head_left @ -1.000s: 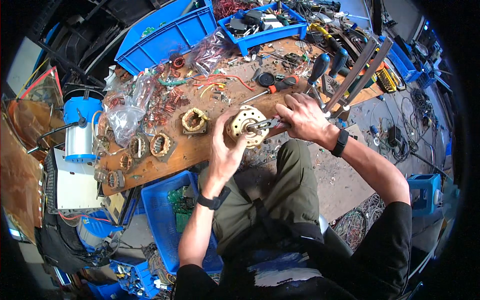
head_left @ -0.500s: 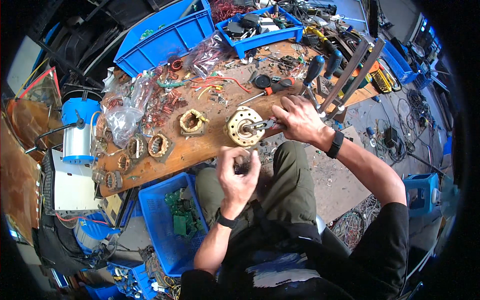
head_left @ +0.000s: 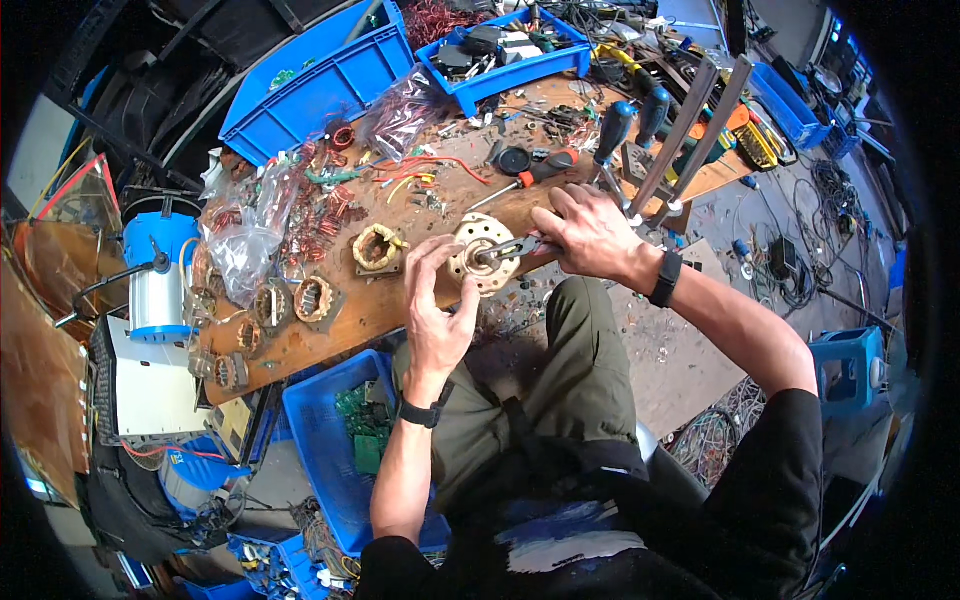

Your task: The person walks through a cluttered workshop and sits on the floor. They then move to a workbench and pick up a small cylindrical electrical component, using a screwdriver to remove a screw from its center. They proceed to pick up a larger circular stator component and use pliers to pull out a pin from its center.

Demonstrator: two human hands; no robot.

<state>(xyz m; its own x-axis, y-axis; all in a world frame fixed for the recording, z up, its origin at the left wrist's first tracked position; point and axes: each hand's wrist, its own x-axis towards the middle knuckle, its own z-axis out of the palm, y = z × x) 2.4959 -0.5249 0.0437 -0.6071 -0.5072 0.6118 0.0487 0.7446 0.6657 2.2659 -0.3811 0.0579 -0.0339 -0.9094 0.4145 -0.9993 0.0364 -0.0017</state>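
Note:
A round, cream-gold metal motor part with holes around its face sits at the front edge of the wooden bench. My left hand reaches up to its left side, the thumb below and the fingers above, gripping its rim. In my right hand is a pair of pliers, their handles mostly hidden by my closed fingers. The plier jaws meet the part at its centre hub. Just left of my left hand lies a ring-shaped motor stator with pale windings.
More stators lie along the bench's left front edge. A red-handled screwdriver lies behind the part. Two upright metal bars stand right, beside blue-handled tools. A blue crate with green circuit boards is below left.
My left hand has moved up and left from in front of the motor part to its left rim, its fingers spreading around it. The right hand keeps the pliers at the hub.

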